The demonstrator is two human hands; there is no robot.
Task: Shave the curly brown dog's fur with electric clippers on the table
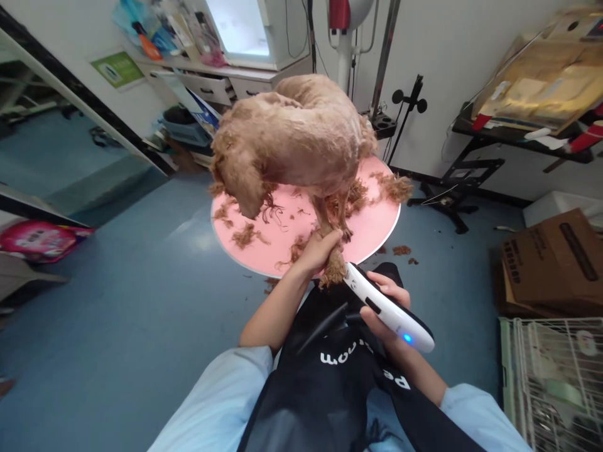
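Dog's leg (335, 267) in left grip (320, 251), clipper (382, 309) in right (394, 291)

Soft indoor light covers the scene fairly evenly, leaving a pale sheen on the blue floor (155, 276). The lit cabinet (239, 26) at the top glares nearly white (the blue lamp (407, 338) on the clipper (389, 314) is a smaller bright spot). Wide-angle distortion slants and stretches things toward the edges, where fine detail smears.
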